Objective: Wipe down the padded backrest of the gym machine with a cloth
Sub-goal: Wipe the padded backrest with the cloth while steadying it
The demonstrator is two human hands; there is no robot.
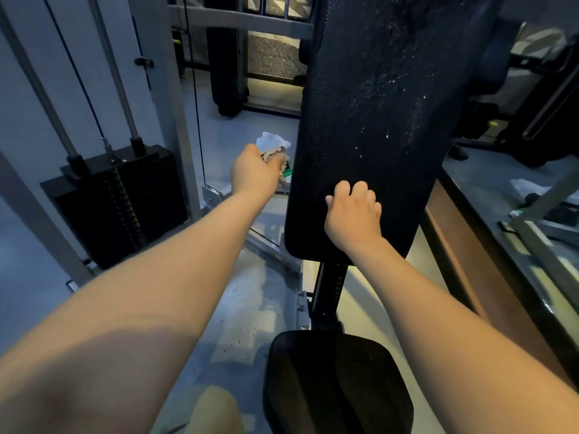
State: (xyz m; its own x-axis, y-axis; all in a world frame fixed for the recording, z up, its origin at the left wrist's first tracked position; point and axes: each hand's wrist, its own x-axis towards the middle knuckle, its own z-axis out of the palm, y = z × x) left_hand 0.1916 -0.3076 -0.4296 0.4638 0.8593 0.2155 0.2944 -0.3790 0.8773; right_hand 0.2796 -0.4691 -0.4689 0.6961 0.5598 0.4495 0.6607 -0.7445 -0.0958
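Bracing the pad seems smart here: the right hand [354,211] sits on the lower part of the backrest [391,104] with its fingers curled and nothing in them. The left hand [255,170] has a crumpled white cloth [272,145] bunched in its fingers, right at the pad's left edge. I'd bring the cloth onto the speckled upper face and pull long overlapping strokes downward, refolding once it's grubby.

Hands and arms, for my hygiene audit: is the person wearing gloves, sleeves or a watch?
No. The left hand and right hand are ungloved, both forearms show no sleeves, and neither wrist carries a watch or band. No rings visible.
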